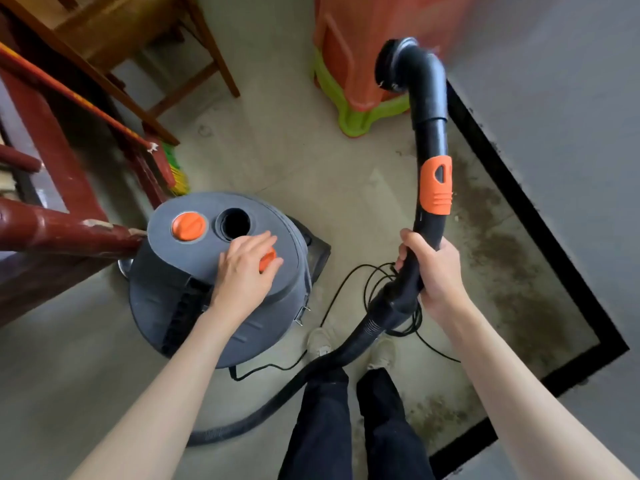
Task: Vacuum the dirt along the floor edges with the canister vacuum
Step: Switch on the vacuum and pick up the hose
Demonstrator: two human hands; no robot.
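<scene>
Partly under left hand [246, 271]: orange knob [268, 258].

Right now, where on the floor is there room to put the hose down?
Bare floor lies between the vacuum, the green stool and the dirt by the wall. More bare floor lies left of the vacuum, under the left arm. It is crowded at the feet, where the cord and hose lie, and by the broom.

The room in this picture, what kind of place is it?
Probably a plain utility or storage corner indoors: bare concrete floor, a wooden chair, a broom leaning nearby, and stacked plastic stools by the wall.
</scene>
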